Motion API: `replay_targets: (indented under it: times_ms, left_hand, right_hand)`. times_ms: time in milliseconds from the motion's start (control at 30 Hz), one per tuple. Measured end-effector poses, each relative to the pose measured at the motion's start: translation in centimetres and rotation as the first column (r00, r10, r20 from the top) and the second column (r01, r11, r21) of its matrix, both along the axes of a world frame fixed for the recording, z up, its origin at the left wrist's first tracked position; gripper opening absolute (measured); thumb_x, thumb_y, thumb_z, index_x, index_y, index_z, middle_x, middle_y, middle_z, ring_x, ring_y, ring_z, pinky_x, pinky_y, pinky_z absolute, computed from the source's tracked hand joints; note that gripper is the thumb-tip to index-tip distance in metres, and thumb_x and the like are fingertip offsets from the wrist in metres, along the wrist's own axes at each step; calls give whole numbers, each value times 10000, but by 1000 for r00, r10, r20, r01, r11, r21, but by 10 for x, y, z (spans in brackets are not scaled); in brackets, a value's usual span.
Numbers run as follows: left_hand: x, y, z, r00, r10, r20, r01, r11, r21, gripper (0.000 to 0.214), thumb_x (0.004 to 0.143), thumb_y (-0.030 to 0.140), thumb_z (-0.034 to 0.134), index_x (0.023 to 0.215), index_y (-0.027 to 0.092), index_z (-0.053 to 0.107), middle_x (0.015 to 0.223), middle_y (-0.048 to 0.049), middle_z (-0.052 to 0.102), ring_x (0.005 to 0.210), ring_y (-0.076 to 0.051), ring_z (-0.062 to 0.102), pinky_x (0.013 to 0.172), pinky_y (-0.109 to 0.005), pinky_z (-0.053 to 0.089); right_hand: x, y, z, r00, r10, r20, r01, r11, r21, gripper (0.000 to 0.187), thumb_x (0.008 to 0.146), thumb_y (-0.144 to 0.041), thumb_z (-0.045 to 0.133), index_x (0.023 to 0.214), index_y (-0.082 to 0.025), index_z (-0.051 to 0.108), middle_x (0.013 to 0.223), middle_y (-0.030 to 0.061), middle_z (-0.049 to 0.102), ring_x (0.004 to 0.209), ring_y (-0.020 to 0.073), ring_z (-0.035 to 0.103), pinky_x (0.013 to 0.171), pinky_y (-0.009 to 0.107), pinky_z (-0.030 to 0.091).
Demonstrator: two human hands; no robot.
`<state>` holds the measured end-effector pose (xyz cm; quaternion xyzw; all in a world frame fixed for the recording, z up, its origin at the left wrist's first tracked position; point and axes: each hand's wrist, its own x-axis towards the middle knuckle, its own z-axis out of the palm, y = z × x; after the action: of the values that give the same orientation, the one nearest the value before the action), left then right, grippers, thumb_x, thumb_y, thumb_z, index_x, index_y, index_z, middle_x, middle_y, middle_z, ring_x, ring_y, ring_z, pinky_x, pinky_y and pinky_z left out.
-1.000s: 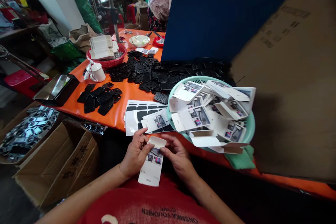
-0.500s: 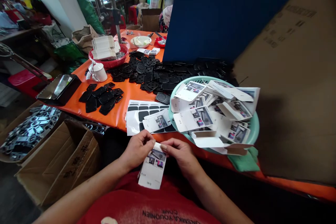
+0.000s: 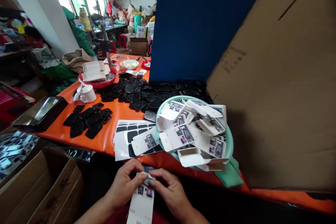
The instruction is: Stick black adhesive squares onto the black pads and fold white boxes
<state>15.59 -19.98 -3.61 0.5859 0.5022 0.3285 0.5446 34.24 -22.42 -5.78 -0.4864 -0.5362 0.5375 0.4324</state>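
Note:
A flat white printed box (image 3: 141, 204) with small product pictures hangs between my two hands, low at the bottom of the view. My left hand (image 3: 127, 180) pinches its upper left edge between thumb and fingers. On the upper right edge, my right hand (image 3: 169, 189) grips with thumb and bent fingers. The box's top end is partly covered by my fingers. Just beyond my hands, a similar flattened box (image 3: 144, 142) lies on sheets of black stickers (image 3: 122, 143). A mint-green basket (image 3: 230, 140), heaped with more such boxes (image 3: 181, 136), stands to the right.
Black plates (image 3: 139, 92) are piled across the orange table (image 3: 115, 106), with a smaller group (image 3: 88, 120) at left. A white lidded cup (image 3: 88, 93) and red basket (image 3: 98, 84) stand behind. Cardboard (image 3: 275, 94) walls the right side; an open carton (image 3: 34, 182) sits lower left.
The camera view has tilted up and turned right, so the table sits lower and farther left. Both hands still hold the box, and my right fingers have moved in over its top end.

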Motion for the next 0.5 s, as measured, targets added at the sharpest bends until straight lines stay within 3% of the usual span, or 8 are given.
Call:
replay_targets:
  times_ms: [100,233,367,500]
  left_hand:
    - [1,0,-3,1000,-4,25,4,1000,4,233,834,398,644,776,174,612,810,-36,612,775,-170,572,726,-273,457]
    - [4,1,3,993,-46,107,40,998,52,212,856,394,625,809,188,646,862,-49,628,853,-188,603,794,-289,484]
    - [3,8,27,982,-120,149,91,978,189,321,832,407,657,1107,242,667,1141,-90,631,1097,-254,579,930,-339,476]
    - [-9,17,68,967,-211,145,142,913,382,345,839,449,632,1142,290,674,1113,-90,647,1072,-279,587,888,-387,511]
  right_hand:
    - [-2,-4,0,1000,15,-16,-15,1000,21,164,851,-351,680,945,-223,722,912,42,714,848,195,670,766,279,525]
    - [3,-9,14,994,-44,100,15,961,275,146,863,-236,646,1000,-229,696,840,26,660,749,157,640,692,250,515]
    - [24,-14,54,986,-101,135,5,816,577,349,842,-109,619,1162,-246,599,912,38,656,785,160,639,709,261,537]
    - [65,-6,105,947,-272,171,67,688,722,400,824,-70,635,1188,-232,600,969,62,667,885,193,648,737,275,558]
